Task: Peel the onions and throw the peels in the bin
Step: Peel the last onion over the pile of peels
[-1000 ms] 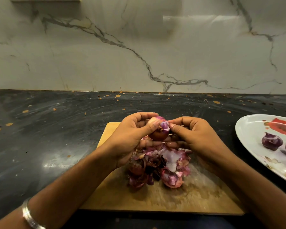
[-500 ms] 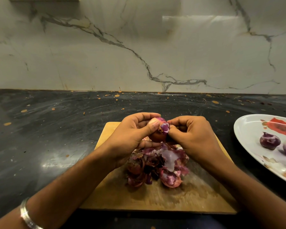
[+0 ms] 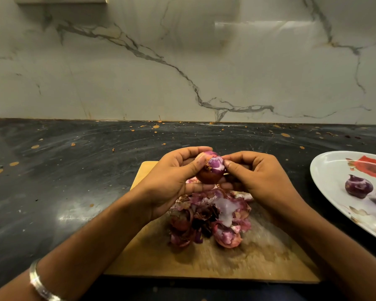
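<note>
Dim, warm indoor light. Soft glare patch on dark counter (image 3: pixel 74 216) near left edge, pale reflection on marble wall (image 3: pixel 258 29) upper right. Wide-angle bending at frame edges. Cutting board (image 3: pixel 237 263) grain slightly blurred.

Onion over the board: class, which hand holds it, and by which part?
The left hand cups the onion round its side; the right hand pinches its skin near the top.

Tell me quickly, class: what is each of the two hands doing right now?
Left hand: closed round the half-peeled onion, holding it above the board.
Right hand: fingers curled, thumb and fingertips pinching skin at the onion's side.
</note>
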`<state>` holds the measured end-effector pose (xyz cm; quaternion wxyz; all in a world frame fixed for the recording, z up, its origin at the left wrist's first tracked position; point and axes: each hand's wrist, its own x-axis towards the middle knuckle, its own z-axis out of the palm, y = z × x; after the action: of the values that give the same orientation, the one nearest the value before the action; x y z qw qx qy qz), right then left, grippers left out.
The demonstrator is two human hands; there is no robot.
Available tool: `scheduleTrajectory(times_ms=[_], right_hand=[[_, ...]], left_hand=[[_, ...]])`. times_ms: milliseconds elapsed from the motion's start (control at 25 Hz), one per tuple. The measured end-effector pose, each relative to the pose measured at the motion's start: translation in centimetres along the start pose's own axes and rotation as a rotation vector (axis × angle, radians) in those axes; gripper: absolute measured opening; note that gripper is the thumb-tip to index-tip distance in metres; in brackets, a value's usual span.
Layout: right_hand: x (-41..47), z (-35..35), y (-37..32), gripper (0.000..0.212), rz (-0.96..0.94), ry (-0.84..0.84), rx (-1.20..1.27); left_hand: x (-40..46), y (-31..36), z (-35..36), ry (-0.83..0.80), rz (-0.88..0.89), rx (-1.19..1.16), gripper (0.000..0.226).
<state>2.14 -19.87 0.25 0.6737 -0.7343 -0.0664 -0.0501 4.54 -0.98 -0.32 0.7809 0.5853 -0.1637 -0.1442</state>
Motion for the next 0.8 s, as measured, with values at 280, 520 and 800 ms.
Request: scheduleTrajectory(times_ms=[280, 520, 800], right_hand=[[0.17, -0.28, 0.0, 0.005, 0.071, 0.023, 0.073], [-0.16, -0.08, -0.22, 0.002, -0.012, 0.075, -0.016], [0.01, 0.18, -0.03, 0.014, 0.064, 0.081, 0.086]], left_hand=[[-0.18, -0.07, 0.34, -0.002, 0.006, 0.061, 0.041], [-0.37, 0.11, 0.79, -0.009, 0.009, 0.055, 0.041], [-0.44, 0.52, 0.78, -0.001, -0.026, -0.165, 0.037]])
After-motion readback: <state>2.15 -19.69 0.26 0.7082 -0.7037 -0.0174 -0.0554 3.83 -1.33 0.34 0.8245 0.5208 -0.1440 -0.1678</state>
